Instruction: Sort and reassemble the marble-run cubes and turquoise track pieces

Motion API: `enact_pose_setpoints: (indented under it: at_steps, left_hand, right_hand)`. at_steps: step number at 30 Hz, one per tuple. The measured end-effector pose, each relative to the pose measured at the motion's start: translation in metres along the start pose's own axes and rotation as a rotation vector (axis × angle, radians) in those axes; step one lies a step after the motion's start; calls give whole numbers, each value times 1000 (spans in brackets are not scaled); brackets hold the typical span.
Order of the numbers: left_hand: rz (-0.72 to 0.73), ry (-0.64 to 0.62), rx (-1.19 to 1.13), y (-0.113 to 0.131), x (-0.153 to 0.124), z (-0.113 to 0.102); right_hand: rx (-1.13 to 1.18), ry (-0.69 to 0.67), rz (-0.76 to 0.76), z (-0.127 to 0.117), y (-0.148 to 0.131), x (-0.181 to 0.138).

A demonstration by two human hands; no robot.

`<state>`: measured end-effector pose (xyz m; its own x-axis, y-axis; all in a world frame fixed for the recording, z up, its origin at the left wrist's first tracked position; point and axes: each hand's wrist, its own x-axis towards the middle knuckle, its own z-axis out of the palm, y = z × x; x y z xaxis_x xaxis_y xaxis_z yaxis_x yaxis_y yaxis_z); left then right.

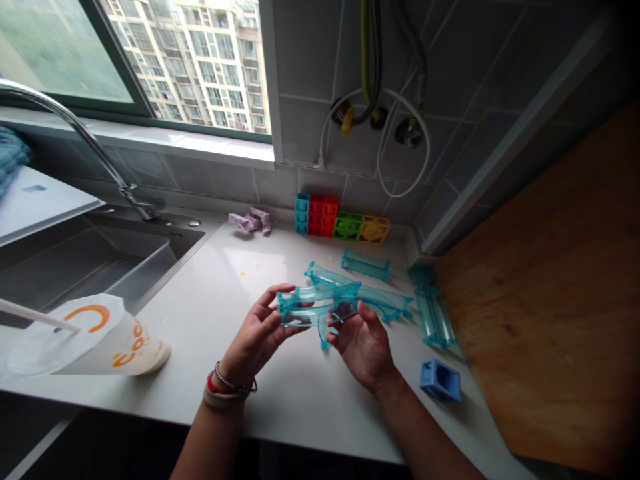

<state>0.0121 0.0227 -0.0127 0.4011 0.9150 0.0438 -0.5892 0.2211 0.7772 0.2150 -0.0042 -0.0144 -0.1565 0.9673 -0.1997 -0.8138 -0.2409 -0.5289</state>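
Observation:
Between my two hands, above the counter, is a translucent teal plastic track piece [311, 312] with raised side walls. My left hand [254, 337] grips its left end, thumb in front and fingers behind. At the right end, the fingers of my right hand [367, 348] are closed on the same piece, partly hidden by it. More teal track pieces [387, 299] lie just behind, some overlapping. One short teal piece [366, 264] rests farther back, and others [436, 317] lie by the wooden panel. A blue hollow block [441, 380] sits right of my right hand.
Red blocks [323, 217], a light-blue block [302, 213], green blocks [348, 227] and yellow blocks [375, 230] line the back wall. Purple pieces [250, 221] lie left of them. A drink cup [100, 337] stands front left, near the sink [193, 243]. A wooden panel [545, 300] bounds the right.

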Motion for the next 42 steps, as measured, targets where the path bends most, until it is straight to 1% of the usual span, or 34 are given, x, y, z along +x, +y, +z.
enact_pose_setpoints:
  at_steps: [2, 6, 11, 15, 23, 29, 34, 42]
  left_hand:
    - [15, 31, -46, -1, 2, -2]
    - [-15, 18, -132, -4, 3, -3]
    - [-49, 37, -173, -5, 5, -4]
    - [-70, 78, -166, -5, 7, -4]
    - [-60, 112, -76, -5, 8, -3]
    - [-25, 149, -80, -7, 8, -4]
    - [6, 180, -101, -5, 8, -2]
    - [17, 221, -108, -1, 7, 1]
  right_hand:
    - [-23, -16, 6, 1, 0, -1]
    - [-70, -63, -8, 1, 2, -3]
    - [-77, -71, -45, 1, 4, -5]
    - [-67, -64, -55, 2, 4, -4]
    - [-83, 26, -87, 2, 4, -2]
    - [-157, 8, -147, 0, 7, -3]
    - [-181, 13, -157, -1, 10, -2]
    - [-218, 16, -185, -2, 13, -3]
